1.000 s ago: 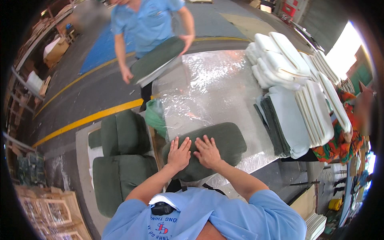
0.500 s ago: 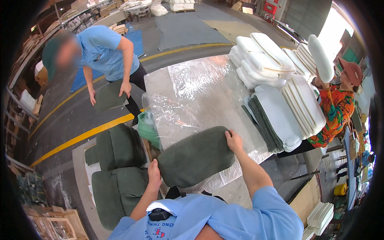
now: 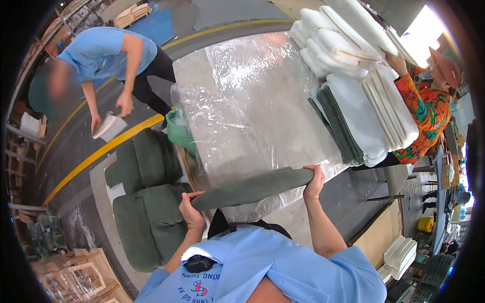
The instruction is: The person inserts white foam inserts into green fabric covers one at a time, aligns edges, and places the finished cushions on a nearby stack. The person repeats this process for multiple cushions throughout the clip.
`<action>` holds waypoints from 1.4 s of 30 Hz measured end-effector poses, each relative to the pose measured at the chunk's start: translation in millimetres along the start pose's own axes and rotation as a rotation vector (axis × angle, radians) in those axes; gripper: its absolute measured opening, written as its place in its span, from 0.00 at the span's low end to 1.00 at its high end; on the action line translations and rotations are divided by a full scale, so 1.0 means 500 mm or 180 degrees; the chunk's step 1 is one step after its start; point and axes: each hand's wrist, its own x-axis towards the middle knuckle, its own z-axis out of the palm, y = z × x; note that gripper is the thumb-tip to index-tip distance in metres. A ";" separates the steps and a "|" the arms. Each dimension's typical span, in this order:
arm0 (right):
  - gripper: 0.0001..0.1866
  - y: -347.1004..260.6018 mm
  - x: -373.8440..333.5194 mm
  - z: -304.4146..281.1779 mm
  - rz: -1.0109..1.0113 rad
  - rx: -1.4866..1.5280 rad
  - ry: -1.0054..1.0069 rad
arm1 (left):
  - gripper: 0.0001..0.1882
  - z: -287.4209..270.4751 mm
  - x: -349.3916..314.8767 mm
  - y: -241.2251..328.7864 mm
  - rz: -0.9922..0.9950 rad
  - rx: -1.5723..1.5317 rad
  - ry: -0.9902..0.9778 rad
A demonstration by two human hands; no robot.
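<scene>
Between my hands is a dark green fabric-covered cushion (image 3: 252, 189), tilted so that mostly its long edge shows. My left hand (image 3: 192, 210) grips its left end and my right hand (image 3: 314, 182) its right end. It hangs over the near edge of a table covered in clear plastic film (image 3: 252, 111). To my left lie stacked dark green cushions (image 3: 147, 227) like it. On the table's right side are a stack of dark green covers (image 3: 341, 126) and, beside it, white foam pads (image 3: 386, 108).
At the left, a co-worker in a blue shirt (image 3: 108, 50) bends over, holding a pale flat piece (image 3: 110, 127). Another person in a patterned orange shirt (image 3: 429, 118) handles white pads at the right. A green bag (image 3: 180, 132) hangs by the table's left edge.
I have tipped the cushion from showing its broad face to nearly edge-on. The co-worker at left has turned a green piece so its pale side shows. The person at right has lowered a white pad.
</scene>
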 end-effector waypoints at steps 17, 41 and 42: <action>0.15 -0.027 -0.115 -0.161 0.1636 0.0449 -0.1061 | 0.20 -0.125 -0.085 -0.014 -0.0270 -0.0512 -0.1041; 0.24 0.013 0.003 0.060 0.3128 0.0208 -0.1088 | 0.31 0.273 0.131 0.014 0.0112 0.3897 -0.3962; 0.23 0.008 0.001 0.076 0.3102 0.0049 -0.1064 | 0.30 0.252 0.124 -0.004 0.0368 0.3857 -0.3766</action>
